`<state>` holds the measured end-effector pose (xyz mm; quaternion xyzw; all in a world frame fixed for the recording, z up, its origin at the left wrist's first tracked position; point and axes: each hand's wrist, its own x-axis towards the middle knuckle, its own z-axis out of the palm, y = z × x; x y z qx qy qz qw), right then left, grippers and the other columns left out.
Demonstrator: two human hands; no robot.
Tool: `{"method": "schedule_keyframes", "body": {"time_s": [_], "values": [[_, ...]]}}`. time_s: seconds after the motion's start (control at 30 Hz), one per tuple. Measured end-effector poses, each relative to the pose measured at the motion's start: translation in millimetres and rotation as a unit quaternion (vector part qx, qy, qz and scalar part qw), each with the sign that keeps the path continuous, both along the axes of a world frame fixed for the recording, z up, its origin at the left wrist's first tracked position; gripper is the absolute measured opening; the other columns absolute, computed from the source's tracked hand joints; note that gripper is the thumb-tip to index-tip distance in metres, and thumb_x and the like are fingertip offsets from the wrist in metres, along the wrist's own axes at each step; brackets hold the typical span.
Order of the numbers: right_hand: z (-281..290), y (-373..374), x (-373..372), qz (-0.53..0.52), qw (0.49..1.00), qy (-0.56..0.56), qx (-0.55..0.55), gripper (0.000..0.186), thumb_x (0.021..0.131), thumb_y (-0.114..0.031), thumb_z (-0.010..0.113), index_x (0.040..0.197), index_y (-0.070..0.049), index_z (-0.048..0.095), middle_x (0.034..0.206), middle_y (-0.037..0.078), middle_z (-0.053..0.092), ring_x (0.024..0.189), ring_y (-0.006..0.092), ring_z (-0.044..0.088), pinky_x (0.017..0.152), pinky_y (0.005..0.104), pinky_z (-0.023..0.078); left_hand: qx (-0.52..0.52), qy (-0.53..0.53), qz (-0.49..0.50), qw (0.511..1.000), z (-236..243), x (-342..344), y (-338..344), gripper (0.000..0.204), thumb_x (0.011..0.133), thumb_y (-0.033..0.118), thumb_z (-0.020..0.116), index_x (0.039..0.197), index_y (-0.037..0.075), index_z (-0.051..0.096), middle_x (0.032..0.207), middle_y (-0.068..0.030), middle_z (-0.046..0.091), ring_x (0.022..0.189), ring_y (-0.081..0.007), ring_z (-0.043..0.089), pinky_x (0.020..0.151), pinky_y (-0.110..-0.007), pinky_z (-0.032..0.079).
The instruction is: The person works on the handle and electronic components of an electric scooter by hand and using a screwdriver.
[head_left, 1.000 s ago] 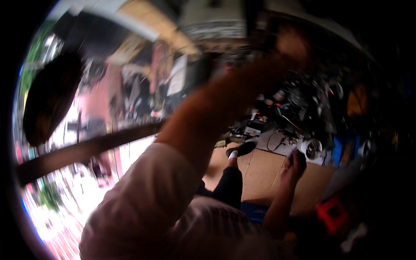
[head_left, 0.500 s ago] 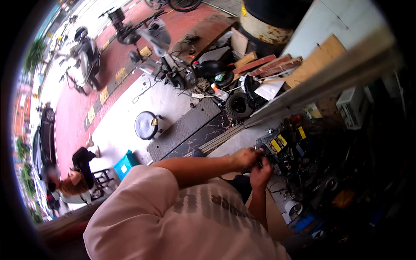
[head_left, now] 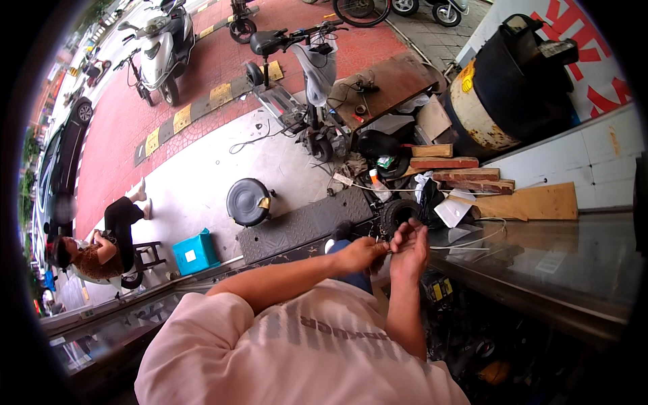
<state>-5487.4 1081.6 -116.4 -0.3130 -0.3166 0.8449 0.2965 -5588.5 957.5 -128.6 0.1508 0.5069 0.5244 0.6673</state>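
The pale floor is bordered at its outer edge by red paving. Beyond its upper right corner, a rusty black-and-white drum is seen, while a seated scooter is parked along the floor's outer edge. The inner edge is lined by a dark metal ramp; a round black stool is set just beside it, and a teal box is placed nearer the lower corner. Near the ramp's right end, a black tyre is overlapped in view by the fingertips. The right hand is held palm up, fingers loosely curled; the left hand is bunched close beside it, thumb and fingers drawn together. Whether anything is gripped by either cannot be told.
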Motion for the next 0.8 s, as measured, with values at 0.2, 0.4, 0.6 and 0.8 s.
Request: {"method": "schedule_keyframes", "body": {"time_s": [0.2,0.4,0.6,0.8], "values": [[-25,34,-123,0.28,0.926,-0.183,0.174,0.042,0.11,-0.039,0.048,0.111,-0.002,0.068,0.095,0.005,0.072,0.085,0.0127,0.067,0.077,0.0278,0.052,-0.017,0.271,-0.001,0.962,1,-180,-15,0.04,0.112,0.034,0.047,0.09,0.003,0.059,0.072,-0.001,0.055,0.066,-0.0139,0.054,0.062,-0.034,0.048],[6,63,-260,0.399,0.87,-0.125,0.261,0.034,0.107,-0.028,0.059,0.094,0.002,0.069,0.084,0.004,0.071,0.076,0.0123,0.068,0.069,0.0281,0.055,-0.026,0.36,-0.099,0.927,50,-358,-8,0.043,0.112,0.035,0.046,0.094,-0.001,0.062,0.075,-0.0094,0.063,0.073,-0.02,0.063,0.07,-0.037,0.052],[-47,58,-407,0.185,0.946,-0.131,0.233,0.034,0.105,-0.031,0.062,0.087,-0.003,0.069,0.077,0.002,0.067,0.065,0.0101,0.064,0.059,0.0255,0.05,0.031,0.711,0.109,0.694,20,-571,12,0.022,0.102,0.021,0.057,0.095,0.001,0.064,0.098,-0.0204,0.065,0.101,-0.0414,0.06,0.086,-0.049,0.048],[-145,13,-558,-0.034,0.985,-0.144,0.088,0.034,0.102,-0.031,0.065,0.081,-0.004,0.066,0.072,0.007,0.066,0.061,0.0153,0.063,0.057,0.0285,0.048,-0.006,0.836,0.071,0.544,-57,-736,44,0.035,0.103,0.02,0.058,0.137,0.014,0.063,0.148,-0.0185,0.053,0.134,-0.0388,0.051,0.109,-0.046,0.044]]}}
